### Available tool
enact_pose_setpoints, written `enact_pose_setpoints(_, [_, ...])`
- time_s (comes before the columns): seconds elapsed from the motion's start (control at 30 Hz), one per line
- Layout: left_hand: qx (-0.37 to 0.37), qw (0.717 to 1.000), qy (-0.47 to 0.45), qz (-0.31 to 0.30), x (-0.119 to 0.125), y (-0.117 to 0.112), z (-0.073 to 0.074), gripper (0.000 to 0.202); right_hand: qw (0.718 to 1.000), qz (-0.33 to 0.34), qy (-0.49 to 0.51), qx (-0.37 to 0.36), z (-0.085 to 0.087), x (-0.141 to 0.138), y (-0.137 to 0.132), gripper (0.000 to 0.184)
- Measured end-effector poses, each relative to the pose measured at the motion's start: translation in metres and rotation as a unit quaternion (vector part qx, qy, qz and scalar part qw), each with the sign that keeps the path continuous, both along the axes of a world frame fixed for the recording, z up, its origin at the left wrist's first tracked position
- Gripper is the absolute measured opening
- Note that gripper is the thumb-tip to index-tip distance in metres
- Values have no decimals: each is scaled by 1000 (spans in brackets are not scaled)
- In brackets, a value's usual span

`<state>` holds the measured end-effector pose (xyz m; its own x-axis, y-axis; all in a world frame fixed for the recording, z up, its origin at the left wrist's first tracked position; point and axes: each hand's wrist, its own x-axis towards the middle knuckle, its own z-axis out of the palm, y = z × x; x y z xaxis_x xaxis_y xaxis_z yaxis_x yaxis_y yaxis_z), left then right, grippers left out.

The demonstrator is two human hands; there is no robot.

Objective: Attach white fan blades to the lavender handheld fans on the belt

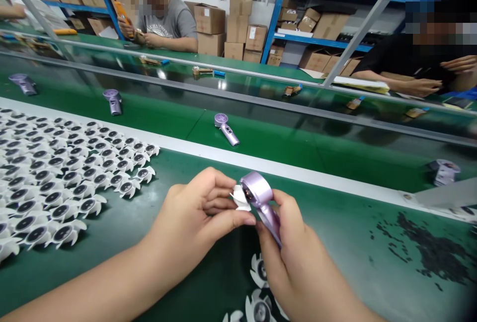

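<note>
My right hand [286,252] grips a lilac handheld fan [257,189] by its handle, with the round head tilted up. My left hand [197,207] pinches a white fan impeller [240,199] against the side of that head, and the fingers hide part of it. On the green bench mat [335,232], a large group of white impellers with black hubs [63,178] lies to the left of my hands. Several more [261,302] lie below my right hand.
A green conveyor belt [261,113] runs behind a white strip, carrying several lilac fans, including one [226,129] straight ahead. Two co-workers sit across and to the right. Shelves of cardboard boxes [246,29] stand behind them. Dark specks [428,247] mark the mat at right.
</note>
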<state>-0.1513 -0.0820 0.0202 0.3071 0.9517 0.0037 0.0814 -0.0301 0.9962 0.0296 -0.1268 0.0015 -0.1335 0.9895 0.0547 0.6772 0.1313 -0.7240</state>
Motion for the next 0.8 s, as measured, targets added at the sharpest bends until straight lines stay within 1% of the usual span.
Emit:
enact_pose_setpoints(0.07, [-5, 1000, -4, -2, 0, 1, 0, 30, 1000, 7, -19, -5, 0, 0, 0, 34])
enact_pose_setpoints(0.13, [-12, 1000, -10, -3, 0, 1, 0, 28, 998, 15, -54, 11, -1, 0, -1, 34])
enact_pose_setpoints(0.23, [-36, 999, -21, -12, 0, 1, -1, 26, 989, 23, -127, 76, -2, -2, 0, 32])
enact_pose_setpoints(0.3, [-67, 997, -35, -15, 0, 1, -2, 26, 976, 23, -170, 131, -3, -4, 0, 32])
enact_pose_setpoints(0.37, [-104, 993, -52, -14, 0, 1, -1, 25, 965, 20, -200, 171, -4, -4, 0, 32])
enact_pose_setpoints(0.43, [-137, 988, -73, -12, 1, 1, 0, 26, 958, 23, -215, 190, -5, -5, 1, 33])
enact_pose_setpoints(0.53, [-170, 981, -97, -13, 3, 1, 0, 25, 954, 35, -223, 195, -8, -5, 0, 34])
enact_pose_setpoints(0.6, [-181, 976, -118, -19, 4, 2, -2, 29, 965, 48, -196, 169, -8, -6, -2, 36])
enact_pose_setpoints(0.63, [-185, 974, -130, -25, 4, 3, -4, 34, 974, 58, -167, 138, -6, -7, -3, 35])
enact_pose_setpoints(0.7, [-189, 970, -145, -39, 3, 6, -8, 49, 992, 79, -87, 49, 3, -6, -2, 32])
enact_pose_setpoints(0.73, [-188, 972, -136, -43, 3, 8, -10, 60, 996, 80, -49, 4, 9, -3, 0, 30])
enact_pose_setpoints(0.77, [-180, 977, -104, -41, 2, 10, -10, 71, 997, 70, -23, -26, 15, 3, 5, 31])
enact_pose_setpoints(0.8, [-158, 986, -46, -38, 1, 11, -10, 76, 998, 48, -16, -34, 21, 11, 13, 34])
